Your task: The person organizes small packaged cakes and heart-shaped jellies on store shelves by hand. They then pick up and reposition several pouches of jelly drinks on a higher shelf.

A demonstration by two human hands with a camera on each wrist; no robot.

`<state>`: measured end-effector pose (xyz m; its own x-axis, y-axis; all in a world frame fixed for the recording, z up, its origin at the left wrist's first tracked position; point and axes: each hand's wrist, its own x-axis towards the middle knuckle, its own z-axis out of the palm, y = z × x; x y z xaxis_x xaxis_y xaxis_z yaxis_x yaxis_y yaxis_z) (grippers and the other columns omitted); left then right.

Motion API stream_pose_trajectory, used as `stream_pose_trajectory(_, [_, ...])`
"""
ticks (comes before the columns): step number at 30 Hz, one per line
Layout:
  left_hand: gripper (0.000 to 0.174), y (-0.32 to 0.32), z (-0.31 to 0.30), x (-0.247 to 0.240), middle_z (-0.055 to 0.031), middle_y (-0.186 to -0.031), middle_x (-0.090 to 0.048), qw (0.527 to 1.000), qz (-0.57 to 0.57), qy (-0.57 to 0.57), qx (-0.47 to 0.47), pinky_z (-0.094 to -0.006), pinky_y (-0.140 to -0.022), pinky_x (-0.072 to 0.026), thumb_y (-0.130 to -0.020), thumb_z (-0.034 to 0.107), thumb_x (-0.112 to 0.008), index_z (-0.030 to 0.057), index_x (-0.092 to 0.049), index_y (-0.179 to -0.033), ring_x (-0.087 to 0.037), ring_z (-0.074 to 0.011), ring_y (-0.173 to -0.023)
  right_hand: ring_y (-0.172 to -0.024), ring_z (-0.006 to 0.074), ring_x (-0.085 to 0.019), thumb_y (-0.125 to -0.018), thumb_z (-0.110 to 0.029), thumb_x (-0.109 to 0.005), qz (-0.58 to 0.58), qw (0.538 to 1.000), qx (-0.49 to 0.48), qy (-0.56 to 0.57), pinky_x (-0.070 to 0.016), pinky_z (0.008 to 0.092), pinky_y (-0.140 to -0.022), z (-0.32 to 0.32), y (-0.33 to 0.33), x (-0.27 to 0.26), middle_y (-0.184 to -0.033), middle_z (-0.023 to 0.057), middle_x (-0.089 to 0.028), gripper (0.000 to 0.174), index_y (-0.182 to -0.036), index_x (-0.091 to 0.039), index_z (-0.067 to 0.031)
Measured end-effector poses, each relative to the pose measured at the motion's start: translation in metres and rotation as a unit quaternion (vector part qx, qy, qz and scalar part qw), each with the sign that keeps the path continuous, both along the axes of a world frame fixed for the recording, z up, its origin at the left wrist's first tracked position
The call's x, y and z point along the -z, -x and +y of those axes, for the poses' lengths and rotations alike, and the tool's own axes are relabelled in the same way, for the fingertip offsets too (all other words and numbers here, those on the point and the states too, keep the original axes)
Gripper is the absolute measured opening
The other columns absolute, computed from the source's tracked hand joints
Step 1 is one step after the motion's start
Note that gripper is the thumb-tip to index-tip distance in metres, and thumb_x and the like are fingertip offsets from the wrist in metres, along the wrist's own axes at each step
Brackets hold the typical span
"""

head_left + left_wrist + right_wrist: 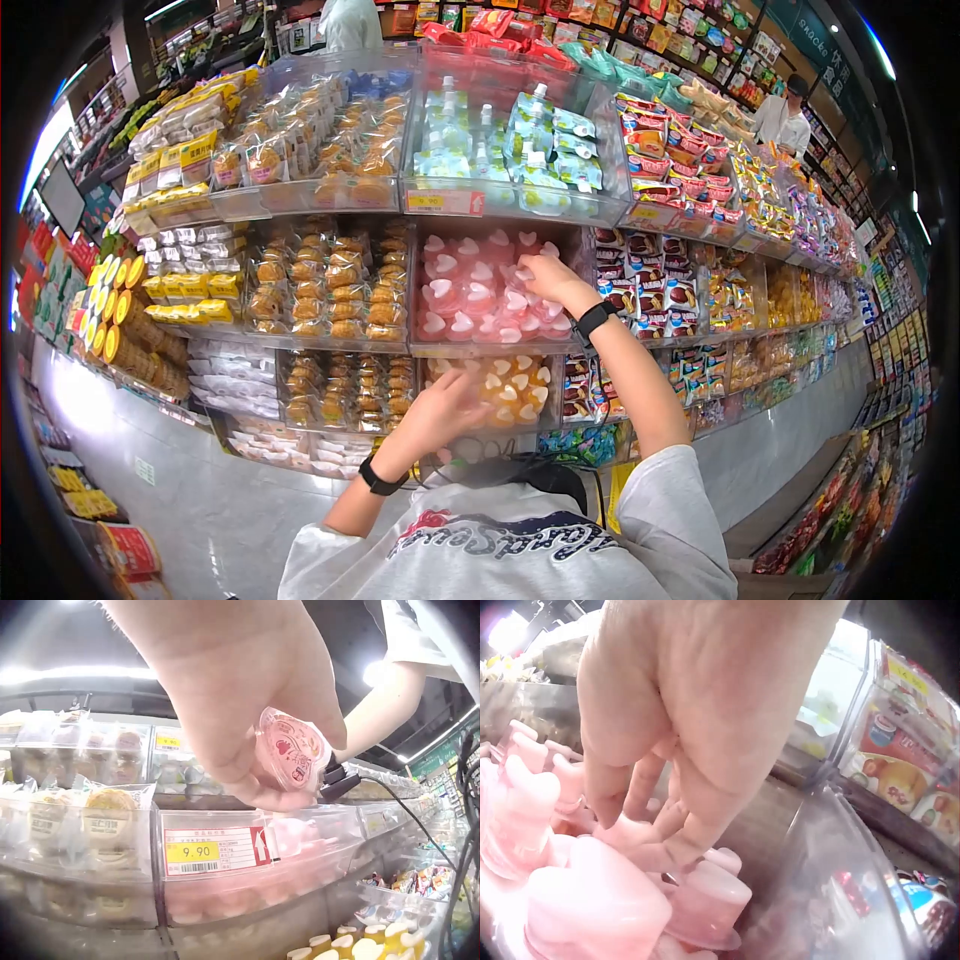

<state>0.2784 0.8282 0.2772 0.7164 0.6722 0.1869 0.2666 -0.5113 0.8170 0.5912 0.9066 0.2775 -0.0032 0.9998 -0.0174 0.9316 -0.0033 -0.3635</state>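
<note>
My left hand [447, 405] is in front of the shelves, over the lower bin of orange heart-topped cups [517, 385]. In the left wrist view its fingers curl round a pink heart-shaped jelly cup [291, 750] with a printed lid facing the camera. My right hand [550, 280] reaches into the middle clear bin of pink jelly cups [470, 290]. Seen from the right wrist, its fingers point down among the cups and pinch one pink jelly cup [624, 831], partly hidden behind them. Other pink cups [592, 900] lie close around the fingertips.
Wrapped cakes [340, 280] fill the bins at left, and chocolate-coloured packets [655, 285] lie at right. Blue-green pouches [500, 140] stand above. Clear bin walls [840, 862] rise beside the right hand. A price label [210, 851] fronts the bin. Another person [785, 120] stands behind.
</note>
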Motion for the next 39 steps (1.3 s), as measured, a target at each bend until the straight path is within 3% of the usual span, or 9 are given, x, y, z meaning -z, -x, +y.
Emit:
stream_pose_trajectory(4, [0.041, 0.025, -0.005, 0.007, -0.0138, -0.101, -0.059, 1.0, 0.016, 0.002, 0.014, -0.0362, -0.069, -0.0524, -0.079, 0.029, -0.071, 0.0043, -0.059, -0.11, -0.064, -0.0303, -0.081, -0.098, 0.0353, -0.058, -0.077, -0.013, -0.065, -0.057, 0.998, 0.006, -0.038, -0.0469, 0.0426, -0.084, 0.001, -0.008, -0.005, -0.098, 0.0201, -0.063, 0.028, -0.104, -0.06, -0.0071])
stream_pose_trajectory(7, [0.042, 0.04, -0.003, 0.023, -0.0138, -0.099, -0.058, 0.999, 0.009, -0.045, 0.023, -0.0365, -0.067, -0.0531, -0.081, 0.03, -0.07, 0.0042, -0.058, -0.111, -0.065, -0.0303, -0.078, -0.094, 0.0342, -0.058, -0.078, -0.012, -0.064, 0.095, 0.993, 0.075, -0.007, -0.047, 0.042, -0.082, 0.0, -0.011, -0.023, -0.096, 0.0182, -0.062, 0.025, -0.102, -0.061, -0.0077])
stream_pose_trajectory(13, [0.039, 0.048, -0.009, 0.018, -0.0122, -0.096, -0.057, 1.0, 0.009, -0.009, -0.003, -0.0354, -0.066, -0.0537, -0.08, 0.025, -0.071, 0.0036, -0.058, -0.11, -0.066, -0.0274, -0.077, -0.098, 0.0363, -0.052, -0.075, -0.007, -0.064, -0.009, 0.999, -0.003, -0.031, -0.0438, 0.0414, -0.087, 0.002, -0.008, -0.003, -0.095, 0.018, -0.062, 0.028, -0.103, -0.06, -0.0094])
stream_pose_trajectory(19, [0.039, 0.043, -0.012, 0.011, -0.0122, -0.098, -0.056, 1.0, -0.002, 0.024, 0.0, -0.034, -0.06, -0.0535, -0.08, 0.023, -0.071, 0.0036, -0.057, -0.111, -0.066, -0.0254, -0.074, -0.108, 0.0412, -0.044, -0.075, -0.007, -0.063, 0.039, 0.999, -0.015, 0.018, -0.0401, 0.0436, -0.092, 0.005, -0.003, 0.0, -0.099, 0.02, -0.06, 0.033, -0.107, -0.058, -0.0104])
stream_pose_trajectory(22, [0.041, 0.04, -0.01, 0.02, -0.0125, -0.1, -0.056, 1.0, -0.002, -0.023, 0.014, -0.0352, -0.059, -0.0532, -0.081, 0.024, -0.071, 0.0042, -0.056, -0.114, -0.066, -0.025, -0.073, -0.104, 0.039, -0.049, -0.076, -0.007, -0.063, 0.018, 1.0, -0.015, -0.004, -0.0428, 0.0427, -0.089, 0.0, 0.001, -0.003, -0.101, 0.0202, -0.059, 0.033, -0.109, -0.057, -0.0091])
stream_pose_trajectory(28, [0.05, 0.039, -0.003, 0.013, -0.0169, -0.11, -0.053, 0.996, -0.029, 0.076, -0.03, -0.0363, -0.076, -0.0509, -0.088, 0.023, -0.062, 0.0008, -0.042, -0.129, -0.063, -0.0252, -0.086, -0.089, 0.0363, -0.059, -0.081, -0.011, -0.062, 0.008, 0.976, -0.025, -0.218, -0.0486, 0.0407, -0.076, -0.025, 0.034, -0.042, -0.098, 0.0221, -0.059, 0.029, -0.11, -0.056, -0.0058])
stream_pose_trajectory(31, [0.048, 0.04, 0.005, 0.021, -0.0193, -0.114, -0.053, 0.988, -0.065, 0.135, -0.042, -0.0349, -0.083, -0.0486, -0.092, 0.02, -0.055, -0.0022, -0.038, -0.132, -0.062, -0.0257, -0.091, -0.086, 0.0392, -0.061, -0.083, -0.021, -0.063, 0.037, 0.994, -0.093, -0.044, -0.049, 0.0435, -0.074, -0.04, 0.04, -0.031, -0.089, 0.0226, -0.062, 0.031, -0.107, -0.056, -0.0027])
stream_pose_trajectory(34, [0.045, 0.036, 0.005, 0.019, -0.0203, -0.116, -0.052, 0.985, -0.054, 0.157, -0.047, -0.0344, -0.083, -0.0479, -0.094, 0.019, -0.05, -0.002, -0.038, -0.132, -0.062, -0.0263, -0.091, -0.083, 0.0406, -0.062, -0.082, -0.03, -0.064, -0.002, 0.997, -0.06, 0.058, -0.0492, 0.0454, -0.071, -0.062, 0.065, -0.034, -0.083, 0.0231, -0.063, 0.039, -0.105, -0.054, 0.0001])
stream_pose_trajectory(39, [0.042, 0.033, 0.001, 0.022, -0.0209, -0.115, -0.053, 0.986, -0.028, 0.162, -0.028, -0.0345, -0.079, -0.049, -0.094, 0.019, -0.049, 0.0004, -0.04, -0.131, -0.063, -0.0266, -0.089, -0.082, 0.0417, -0.062, -0.078, -0.031, -0.066, 0.037, 0.998, 0.039, 0.031, -0.0497, 0.046, -0.069, -0.062, 0.081, -0.014, -0.084, 0.0263, -0.063, 0.042, -0.099, -0.053, 0.0027])
